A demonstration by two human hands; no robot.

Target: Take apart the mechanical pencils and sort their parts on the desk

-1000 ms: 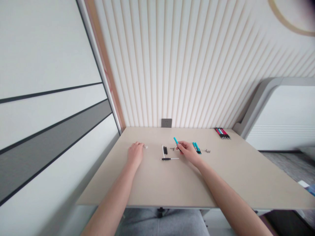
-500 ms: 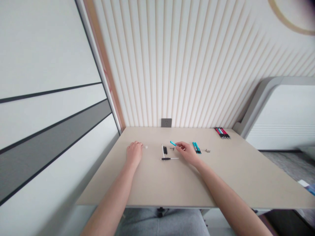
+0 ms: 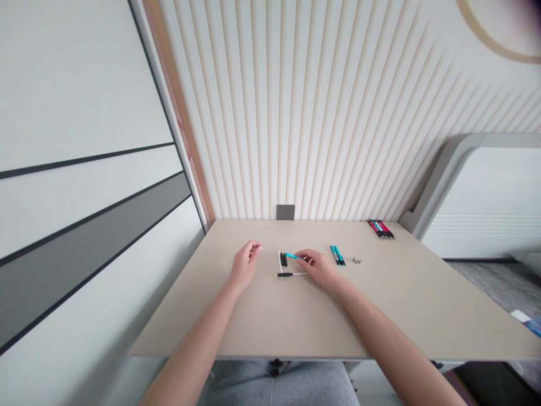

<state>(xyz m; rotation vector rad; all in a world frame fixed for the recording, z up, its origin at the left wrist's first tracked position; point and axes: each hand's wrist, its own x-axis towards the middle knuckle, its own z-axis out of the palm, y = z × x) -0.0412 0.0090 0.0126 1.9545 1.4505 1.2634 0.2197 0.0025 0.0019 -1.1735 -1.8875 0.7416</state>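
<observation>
My right hand (image 3: 318, 266) is closed around one end of a teal pen barrel (image 3: 291, 256), whose free end points left, slightly above the table. My left hand (image 3: 245, 262) is raised a little with thumb and fingertips pinched together; a tiny whitish piece seems to show at the tips, too small to make out well. Between the hands lie two black pen grips (image 3: 283, 259) and a thin white refill (image 3: 279, 260). Just below them rests another refill with a black grip (image 3: 284, 274) on it, its right end reaching close to my right hand.
Teal pen parts (image 3: 337, 255) lie right of my right hand, with small metallic bits (image 3: 357, 260) beyond. A row of red, teal and black pens (image 3: 381, 229) is at the far right of the table (image 3: 291, 321). A wall socket (image 3: 285, 212) sits behind.
My left hand has risen and moved right, and the small clear pieces beside it are gone from the table. The teal barrel has shifted left and down, hiding the small metallic parts there.
</observation>
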